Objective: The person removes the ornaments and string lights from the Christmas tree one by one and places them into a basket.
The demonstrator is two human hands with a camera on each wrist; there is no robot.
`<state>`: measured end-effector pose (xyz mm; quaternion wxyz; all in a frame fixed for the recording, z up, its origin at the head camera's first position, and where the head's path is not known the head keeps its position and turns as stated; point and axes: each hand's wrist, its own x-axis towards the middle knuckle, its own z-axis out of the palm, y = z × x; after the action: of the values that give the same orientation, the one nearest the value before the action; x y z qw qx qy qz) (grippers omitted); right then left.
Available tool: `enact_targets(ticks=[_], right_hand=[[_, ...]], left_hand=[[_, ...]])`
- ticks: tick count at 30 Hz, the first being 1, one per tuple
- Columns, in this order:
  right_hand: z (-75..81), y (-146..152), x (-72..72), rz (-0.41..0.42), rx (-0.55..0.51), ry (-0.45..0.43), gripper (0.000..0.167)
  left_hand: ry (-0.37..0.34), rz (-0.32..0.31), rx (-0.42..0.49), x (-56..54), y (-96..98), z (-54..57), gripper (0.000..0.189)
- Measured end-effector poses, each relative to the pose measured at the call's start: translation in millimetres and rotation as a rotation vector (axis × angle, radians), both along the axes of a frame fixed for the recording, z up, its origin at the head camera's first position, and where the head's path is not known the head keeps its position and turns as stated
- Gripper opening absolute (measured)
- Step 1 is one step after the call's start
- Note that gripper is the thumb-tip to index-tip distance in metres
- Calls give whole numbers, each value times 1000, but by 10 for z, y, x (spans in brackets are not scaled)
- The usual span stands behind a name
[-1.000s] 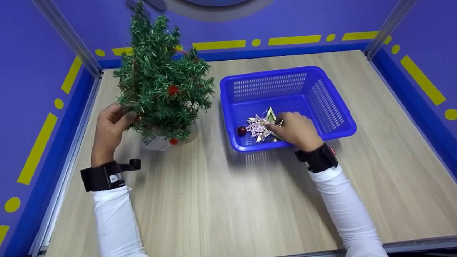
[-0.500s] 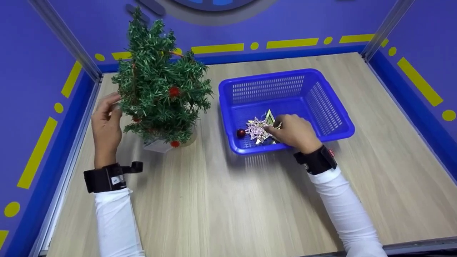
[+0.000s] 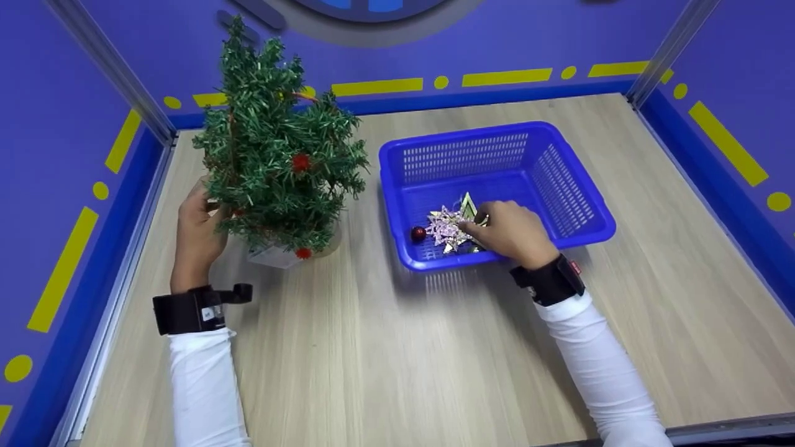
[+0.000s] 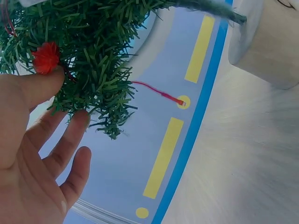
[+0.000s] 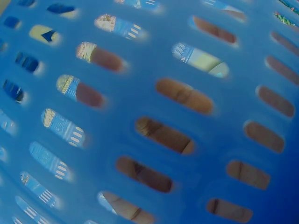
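A small green artificial Christmas tree (image 3: 282,149) stands at the left in the head view, with red ornaments among its branches. My left hand (image 3: 200,230) is at its lower left side. In the left wrist view the thumb and fingers pinch a branch (image 4: 100,88) beside a red flower-like ornament (image 4: 46,58); part of the fingers is hidden behind the needles. Inside the blue basket (image 3: 463,264) my right hand (image 3: 512,233) pinches a gold star-like ornament (image 3: 467,205), partly covered by the fingers. Glittery pink snowflake ornaments (image 3: 444,226) lie against it.
A dark red ball (image 3: 418,234) lies in the basket's near left corner. The basket's slotted wall (image 5: 107,126) fills the right wrist view. Blue panels (image 3: 397,68) border the wooden table (image 3: 372,347) at the back and sides. A red wire (image 4: 159,91) sticks out from the tree.
My left hand drew away from the tree's left side, then came back to a lower branch. The right hand has stayed at the ornaments in the basket. The head view has shifted slightly.
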<state>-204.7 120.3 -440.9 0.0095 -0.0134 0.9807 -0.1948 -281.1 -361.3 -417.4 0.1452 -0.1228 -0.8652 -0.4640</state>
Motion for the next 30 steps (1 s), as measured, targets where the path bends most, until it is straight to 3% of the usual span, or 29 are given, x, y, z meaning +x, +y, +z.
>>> enact_targets(ticks=[6, 9, 14, 25, 30], right_hand=[[-1, 0, -7, -4, -7, 3, 46], [-5, -5, -6, -5, -11, 5, 46], [-5, -8, -5, -5, -9, 6, 46], [0, -12, 3, -10, -5, 4, 46], [6, -14, 0, -8, -6, 5, 46]], left_hand=[[41, 36, -27, 3, 0, 12, 35], [55, 38, 12, 18, -24, 5, 25], [114, -31, 94, 39, -110, -24, 10], [177, -194, 190, 111, -262, 15, 23], [211, -203, 187, 144, -219, 74, 17]])
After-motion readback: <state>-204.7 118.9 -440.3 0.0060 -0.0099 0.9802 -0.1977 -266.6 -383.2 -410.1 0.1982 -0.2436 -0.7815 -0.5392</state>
